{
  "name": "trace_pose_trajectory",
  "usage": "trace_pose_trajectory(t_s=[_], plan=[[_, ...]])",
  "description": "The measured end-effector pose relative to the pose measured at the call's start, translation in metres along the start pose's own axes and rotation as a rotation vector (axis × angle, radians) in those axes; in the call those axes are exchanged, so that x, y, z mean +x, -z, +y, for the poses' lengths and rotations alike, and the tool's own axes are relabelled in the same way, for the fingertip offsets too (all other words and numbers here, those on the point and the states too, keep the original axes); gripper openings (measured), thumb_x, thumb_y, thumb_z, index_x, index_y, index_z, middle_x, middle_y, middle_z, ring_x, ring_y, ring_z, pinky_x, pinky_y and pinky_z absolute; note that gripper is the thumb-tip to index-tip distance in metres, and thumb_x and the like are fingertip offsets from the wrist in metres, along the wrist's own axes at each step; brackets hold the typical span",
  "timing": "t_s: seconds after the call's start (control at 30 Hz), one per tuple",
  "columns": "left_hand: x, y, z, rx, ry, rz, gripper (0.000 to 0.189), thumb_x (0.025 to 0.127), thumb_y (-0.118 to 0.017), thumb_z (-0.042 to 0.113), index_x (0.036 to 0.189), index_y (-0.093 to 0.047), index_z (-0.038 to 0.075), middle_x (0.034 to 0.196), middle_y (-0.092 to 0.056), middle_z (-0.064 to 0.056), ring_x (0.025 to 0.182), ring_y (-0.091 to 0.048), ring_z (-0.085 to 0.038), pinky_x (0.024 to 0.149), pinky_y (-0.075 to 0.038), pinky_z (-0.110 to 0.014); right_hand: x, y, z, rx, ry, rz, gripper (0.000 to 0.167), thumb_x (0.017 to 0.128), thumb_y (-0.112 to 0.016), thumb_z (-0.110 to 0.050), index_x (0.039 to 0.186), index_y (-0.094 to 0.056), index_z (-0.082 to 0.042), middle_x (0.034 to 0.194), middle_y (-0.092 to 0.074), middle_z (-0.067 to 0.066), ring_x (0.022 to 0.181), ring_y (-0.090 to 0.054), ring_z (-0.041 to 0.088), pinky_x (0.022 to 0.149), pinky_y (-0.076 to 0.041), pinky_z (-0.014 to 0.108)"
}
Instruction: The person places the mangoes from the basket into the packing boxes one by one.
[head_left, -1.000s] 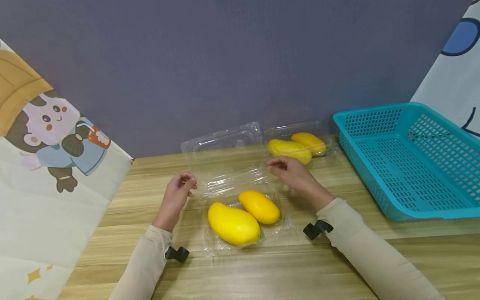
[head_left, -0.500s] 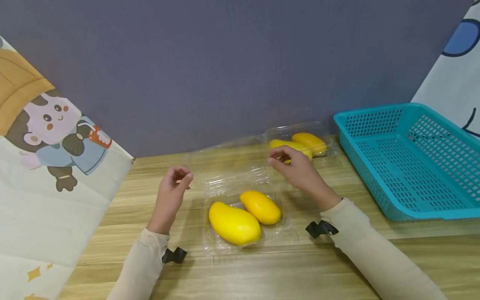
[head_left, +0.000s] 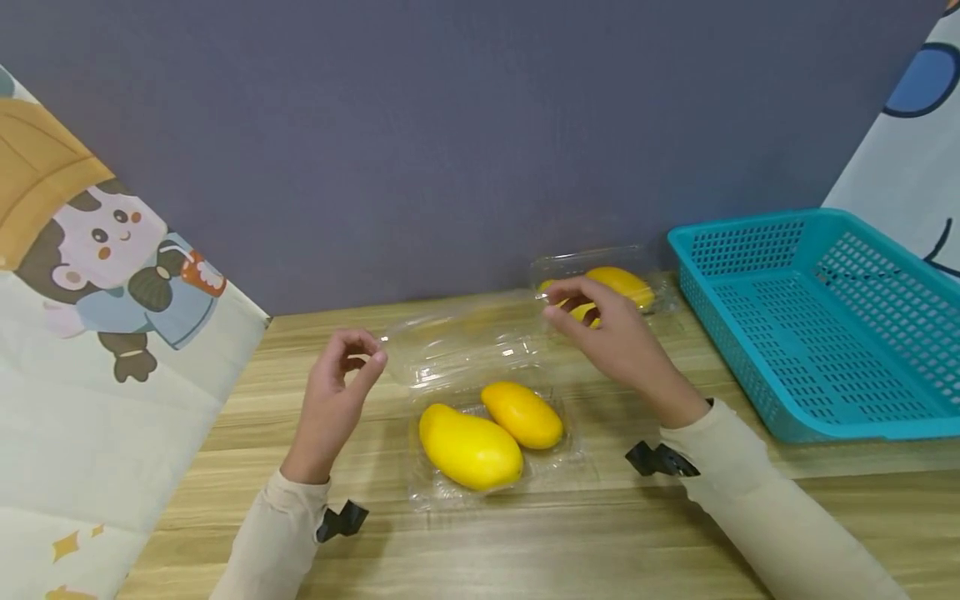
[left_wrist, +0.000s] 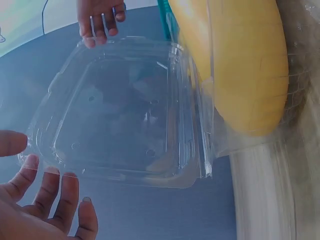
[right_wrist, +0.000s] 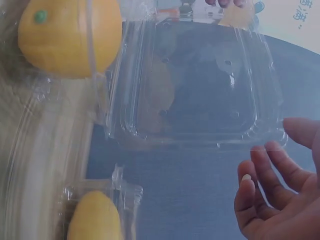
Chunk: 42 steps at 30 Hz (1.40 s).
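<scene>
Two yellow mangoes, a larger one (head_left: 471,447) and a smaller one (head_left: 522,414), lie in the base (head_left: 431,497) of a clear plastic clamshell box. Its hinged lid (head_left: 465,337) is raised at the far side, tilted over the base. My left hand (head_left: 333,396) pinches the lid's left corner between thumb and fingers. At the opposite corner, my right hand (head_left: 615,342) pinches the edge in the same way. The left wrist view shows the lid (left_wrist: 120,115) stretching between both hands. In the right wrist view, my right thumb and fingers (right_wrist: 275,172) meet its corner.
Behind my right hand stands a second clear box with yellow mangoes (head_left: 626,286), partly hidden by that hand. A turquoise perforated basket (head_left: 798,429) occupies the right of the wooden table (head_left: 525,550). A grey-purple wall (head_left: 450,150) rises directly behind.
The lid has tilted forward and lower toward the base. My hands have moved slightly with it, the left to the left, the right up and to the right. The mangoes stay put.
</scene>
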<state>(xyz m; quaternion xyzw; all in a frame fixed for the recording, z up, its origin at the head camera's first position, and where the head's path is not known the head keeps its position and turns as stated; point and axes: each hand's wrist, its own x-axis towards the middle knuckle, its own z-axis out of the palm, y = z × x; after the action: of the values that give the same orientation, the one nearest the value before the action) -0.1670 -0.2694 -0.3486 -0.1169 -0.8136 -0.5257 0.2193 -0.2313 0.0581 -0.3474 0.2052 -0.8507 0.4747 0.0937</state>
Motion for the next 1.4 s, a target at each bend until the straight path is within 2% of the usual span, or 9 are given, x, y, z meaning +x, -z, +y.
trace_pose_trajectory(t_s=[0.23, 0.4, 0.57, 0.77, 0.97, 1.07, 1.2, 1.4], plan=[[-0.002, 0.000, 0.000, -0.007, -0.098, -0.015, 0.007, 0.097, -0.057, 0.002, 0.102, -0.057, -0.003, 0.096, -0.058, -0.002, 0.098, -0.054, -0.009, 0.087, -0.042, -0.027, -0.003, 0.009, 0.002, -0.045, 0.073, -0.012, 0.025, 0.100, -0.058, -0.037, 0.111, -0.066, -0.015, 0.103, -0.068, 0.001, 0.087, -0.057, 0.017, 0.076, -0.049, 0.026], [-0.002, 0.000, -0.001, 0.002, -0.127, -0.030, 0.004, 0.095, -0.058, 0.000, 0.098, -0.060, 0.002, 0.097, -0.058, -0.005, 0.097, -0.055, -0.009, 0.089, -0.042, -0.027, -0.002, 0.012, 0.003, -0.069, 0.080, -0.064, 0.022, 0.101, -0.058, -0.035, 0.109, -0.067, -0.016, 0.103, -0.068, 0.000, 0.093, -0.057, 0.015, 0.077, -0.049, 0.026], [-0.003, 0.001, -0.003, 0.035, -0.116, -0.048, 0.006, 0.094, -0.061, 0.000, 0.096, -0.061, 0.005, 0.099, -0.059, -0.004, 0.099, -0.053, -0.008, 0.089, -0.039, -0.032, -0.002, 0.012, 0.006, -0.072, 0.093, -0.123, 0.020, 0.101, -0.058, -0.032, 0.109, -0.067, -0.016, 0.102, -0.068, 0.002, 0.092, -0.057, 0.016, 0.077, -0.049, 0.028], [-0.005, 0.002, -0.009, 0.153, -0.096, -0.097, 0.007, 0.093, -0.064, 0.001, 0.095, -0.063, 0.007, 0.101, -0.060, -0.006, 0.100, -0.052, -0.003, 0.088, -0.036, -0.027, -0.001, 0.010, 0.013, -0.108, 0.167, -0.166, 0.011, 0.098, -0.062, -0.023, 0.106, -0.069, -0.017, 0.099, -0.069, 0.000, 0.088, -0.060, 0.013, 0.071, -0.051, 0.027], [-0.003, 0.003, -0.006, 0.136, -0.125, -0.074, 0.007, 0.093, -0.064, 0.000, 0.097, -0.064, 0.006, 0.102, -0.060, -0.002, 0.102, -0.052, -0.005, 0.087, -0.036, -0.027, -0.003, 0.016, 0.008, -0.095, 0.178, -0.146, 0.015, 0.098, -0.062, -0.024, 0.108, -0.069, -0.015, 0.102, -0.069, -0.001, 0.091, -0.061, 0.013, 0.077, -0.053, 0.030], [-0.003, 0.004, -0.006, 0.135, -0.122, -0.074, 0.007, 0.093, -0.064, 0.000, 0.097, -0.064, 0.006, 0.103, -0.060, -0.001, 0.102, -0.052, -0.006, 0.087, -0.037, -0.026, -0.003, 0.017, 0.006, -0.088, 0.178, -0.169, 0.014, 0.098, -0.063, -0.022, 0.108, -0.070, -0.016, 0.102, -0.069, -0.001, 0.091, -0.063, 0.013, 0.080, -0.055, 0.032], [-0.005, 0.005, -0.009, 0.161, -0.106, -0.099, 0.007, 0.093, -0.065, 0.001, 0.097, -0.065, 0.006, 0.104, -0.060, -0.004, 0.103, -0.051, -0.004, 0.086, -0.038, -0.024, -0.004, 0.016, 0.009, -0.094, 0.169, -0.214, 0.011, 0.097, -0.064, -0.020, 0.105, -0.071, -0.017, 0.101, -0.069, -0.001, 0.090, -0.063, 0.012, 0.080, -0.055, 0.034], [-0.005, 0.007, -0.013, 0.201, -0.084, -0.141, 0.007, 0.092, -0.066, 0.002, 0.097, -0.064, 0.007, 0.105, -0.060, -0.003, 0.104, -0.051, -0.003, 0.086, -0.038, -0.024, -0.005, 0.016, 0.013, -0.121, 0.158, -0.234, 0.010, 0.096, -0.065, -0.021, 0.104, -0.071, -0.019, 0.104, -0.070, -0.002, 0.092, -0.064, 0.013, 0.083, -0.055, 0.038]])
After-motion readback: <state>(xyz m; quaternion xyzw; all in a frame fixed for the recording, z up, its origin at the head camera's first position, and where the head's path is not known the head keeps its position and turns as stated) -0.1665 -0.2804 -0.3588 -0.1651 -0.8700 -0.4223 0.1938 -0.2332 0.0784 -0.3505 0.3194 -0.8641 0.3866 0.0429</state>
